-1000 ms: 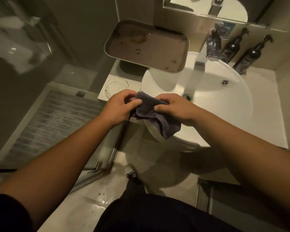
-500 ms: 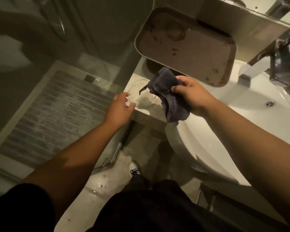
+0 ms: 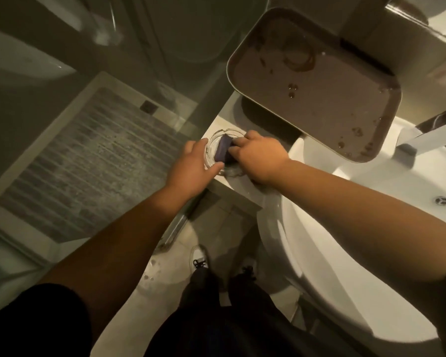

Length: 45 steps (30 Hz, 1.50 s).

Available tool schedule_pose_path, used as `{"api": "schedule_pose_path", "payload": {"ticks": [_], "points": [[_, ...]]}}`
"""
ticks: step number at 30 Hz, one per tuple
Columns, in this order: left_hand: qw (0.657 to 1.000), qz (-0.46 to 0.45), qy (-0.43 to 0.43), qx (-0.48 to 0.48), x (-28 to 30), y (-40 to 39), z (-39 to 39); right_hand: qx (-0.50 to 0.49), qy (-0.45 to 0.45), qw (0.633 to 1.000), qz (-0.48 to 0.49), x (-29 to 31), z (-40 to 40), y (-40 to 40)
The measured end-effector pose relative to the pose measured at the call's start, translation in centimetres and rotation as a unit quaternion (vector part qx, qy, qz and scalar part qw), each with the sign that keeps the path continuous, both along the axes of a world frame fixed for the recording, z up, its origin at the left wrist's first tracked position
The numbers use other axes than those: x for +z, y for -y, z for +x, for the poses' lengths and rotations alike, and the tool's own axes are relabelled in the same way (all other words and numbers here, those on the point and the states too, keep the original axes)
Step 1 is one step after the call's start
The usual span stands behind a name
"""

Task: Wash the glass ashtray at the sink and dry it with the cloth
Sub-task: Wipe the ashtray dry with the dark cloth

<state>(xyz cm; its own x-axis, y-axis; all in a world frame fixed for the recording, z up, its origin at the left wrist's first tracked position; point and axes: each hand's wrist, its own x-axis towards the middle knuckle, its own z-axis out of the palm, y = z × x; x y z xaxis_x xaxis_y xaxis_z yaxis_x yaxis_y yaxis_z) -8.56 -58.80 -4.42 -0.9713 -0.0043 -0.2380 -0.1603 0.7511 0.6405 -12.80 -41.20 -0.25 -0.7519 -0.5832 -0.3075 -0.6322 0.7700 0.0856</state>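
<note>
While the left hand (image 3: pixel 191 167) grips its rim, the right hand (image 3: pixel 258 157) presses the dark cloth (image 3: pixel 223 150) into the clear glass ashtray (image 3: pixel 211 140).

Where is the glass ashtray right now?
In the head view, the ashtray sits on the counter left of the sink, between both hands, with the cloth pressed into it.
</note>
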Motion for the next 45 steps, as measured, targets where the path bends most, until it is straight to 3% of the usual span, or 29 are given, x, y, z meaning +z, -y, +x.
{"api": "schedule_pose_path", "payload": {"ticks": [12, 26, 32, 38, 45], "points": [[0.997, -0.036, -0.068, 0.026, -0.9, -1.3, 2.3, 0.044, 0.074, 0.996, -0.009, -0.2, -1.9, -0.4], [0.996, -0.039, -0.04, 0.076, -1.5, -2.6, 2.3, 0.056, 0.076, 0.995, -0.03, 0.2, -2.5, 0.1], [0.999, -0.028, -0.024, 0.026, -1.7, -1.4, 1.4, 0.097, 0.086, 0.991, -0.033, 0.3, -2.1, 0.4], [0.999, -0.01, -0.035, -0.003, -1.5, -0.8, 1.2, 0.056, 0.033, 0.997, -0.029, 0.1, -2.3, 3.1], [0.997, -0.058, -0.042, -0.01, -1.4, -0.7, 0.9, 0.02, -0.006, 0.999, 0.036, 0.7, -2.2, 2.3]]}}
